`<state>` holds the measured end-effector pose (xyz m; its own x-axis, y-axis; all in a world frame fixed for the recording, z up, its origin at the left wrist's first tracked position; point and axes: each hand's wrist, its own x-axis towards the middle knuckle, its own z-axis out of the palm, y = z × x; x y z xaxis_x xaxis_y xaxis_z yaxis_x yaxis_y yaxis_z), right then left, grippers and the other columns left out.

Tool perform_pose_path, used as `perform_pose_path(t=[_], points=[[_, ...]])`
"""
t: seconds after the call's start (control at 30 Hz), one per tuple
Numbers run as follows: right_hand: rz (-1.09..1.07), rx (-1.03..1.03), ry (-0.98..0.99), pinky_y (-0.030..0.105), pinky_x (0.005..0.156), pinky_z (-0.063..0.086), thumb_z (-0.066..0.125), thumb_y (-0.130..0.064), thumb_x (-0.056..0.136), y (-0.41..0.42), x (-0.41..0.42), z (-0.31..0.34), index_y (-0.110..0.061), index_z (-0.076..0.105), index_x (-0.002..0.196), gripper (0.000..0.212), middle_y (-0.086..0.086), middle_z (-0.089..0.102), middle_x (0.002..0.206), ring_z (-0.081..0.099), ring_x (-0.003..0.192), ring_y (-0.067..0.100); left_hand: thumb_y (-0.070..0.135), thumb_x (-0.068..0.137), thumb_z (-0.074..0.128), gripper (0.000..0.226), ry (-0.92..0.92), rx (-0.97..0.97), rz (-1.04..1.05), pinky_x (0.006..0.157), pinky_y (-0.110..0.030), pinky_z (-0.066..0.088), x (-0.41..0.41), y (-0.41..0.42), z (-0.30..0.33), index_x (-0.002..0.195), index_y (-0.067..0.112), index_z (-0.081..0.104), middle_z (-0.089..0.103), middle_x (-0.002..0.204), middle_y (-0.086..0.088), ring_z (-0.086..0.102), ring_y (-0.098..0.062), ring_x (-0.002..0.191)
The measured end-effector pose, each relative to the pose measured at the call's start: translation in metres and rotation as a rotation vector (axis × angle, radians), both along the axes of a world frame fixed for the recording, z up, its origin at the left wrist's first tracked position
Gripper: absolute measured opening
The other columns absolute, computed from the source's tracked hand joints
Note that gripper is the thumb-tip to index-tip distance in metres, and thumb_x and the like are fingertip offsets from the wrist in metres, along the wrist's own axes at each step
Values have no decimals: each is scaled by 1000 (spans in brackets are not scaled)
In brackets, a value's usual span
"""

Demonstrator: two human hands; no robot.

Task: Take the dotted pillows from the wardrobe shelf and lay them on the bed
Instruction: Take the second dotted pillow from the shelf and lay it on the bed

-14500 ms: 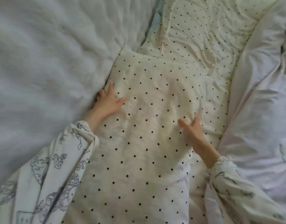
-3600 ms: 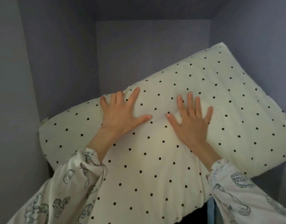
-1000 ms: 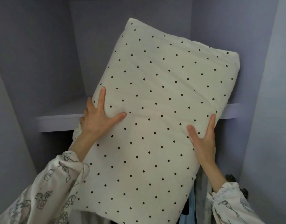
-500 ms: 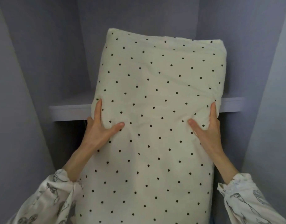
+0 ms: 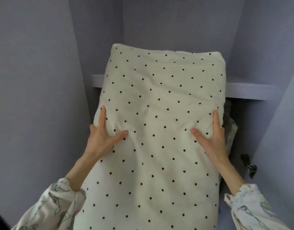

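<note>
We hold the dotted pillow (image 5: 161, 130) upright in front of us, its long axis running nearly straight up and away from our chest, the top edge leaning in toward the back wall of the wardrobe. It is off the wardrobe shelf (image 5: 249, 90) now, or all but — the shelf's pale front edge shows on either side behind the pillow's upper part, and we cannot tell whether the far face touches it.

Our left hand (image 5: 103, 135) grips the pillow's left edge and our right hand (image 5: 211, 135) grips the right edge, at about the same height, a little above the pillow's middle. On each hand the thumb presses into the front face and pinches up a fold of the soft cover, the forefinger lies straight up along the side, and the other fingers wrap out of sight behind. So the pillow sits between the two hands, neither hand nearer than the other, with most of its length hanging below our grip toward the patterned sleeves (image 5: 60, 205).

What the next move turns on, as we judge it, is that long axis: the top end must come clear of the shelf and the wardrobe's side walls (image 5: 35, 97) as we back away and turn toward the bed — not in view here.
</note>
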<state>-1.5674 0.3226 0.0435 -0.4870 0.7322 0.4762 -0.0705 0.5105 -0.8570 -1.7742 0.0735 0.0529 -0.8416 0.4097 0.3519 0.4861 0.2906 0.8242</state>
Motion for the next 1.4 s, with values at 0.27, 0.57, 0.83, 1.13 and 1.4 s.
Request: perform_pose_path(t=[0.27,0.57,0.83,1.13,1.4], points=[[221,0,-134,19,98,19,70,-55,68,-36,72,-41,-67,8,130,89,-18,22,144,20,121,-11,70,46,73,112,-107,9,160,73,-24,37,123,-69,-55,127,69,-4,31,112,1,36,7,81],[381,-48,-265,47,105,36,70,-70,55,-98,111,-96,-67,14,130,93,-18,28,138,28,133,10,70,47,71,114,-195,8,376,69,-13,34,232,-158,-117,132,64,-5,31,128,7,33,-8,99],[605,-42,-368,45,109,31,67,-70,58,-202,112,-143,-64,12,132,92,-57,15,126,20,127,-15,58,55,77,111,-248,-30,610,90,-30,34,303,-273,-162,132,64,-3,29,135,-1,27,-9,107],[901,6,-370,13,101,17,68,-65,61,-360,99,-171,-50,14,139,96,-38,19,138,13,117,-33,64,48,70,114,-301,-28,886,100,-28,25,377,-423,-184,139,54,2,24,144,2,21,-1,111],[1214,41,-395,29,106,19,69,-63,61,-513,37,-167,-62,12,133,92,-29,20,142,16,125,-13,61,49,72,114,-273,-26,1225,103,-29,27,410,-542,-178,141,49,6,26,141,12,27,-10,120]])
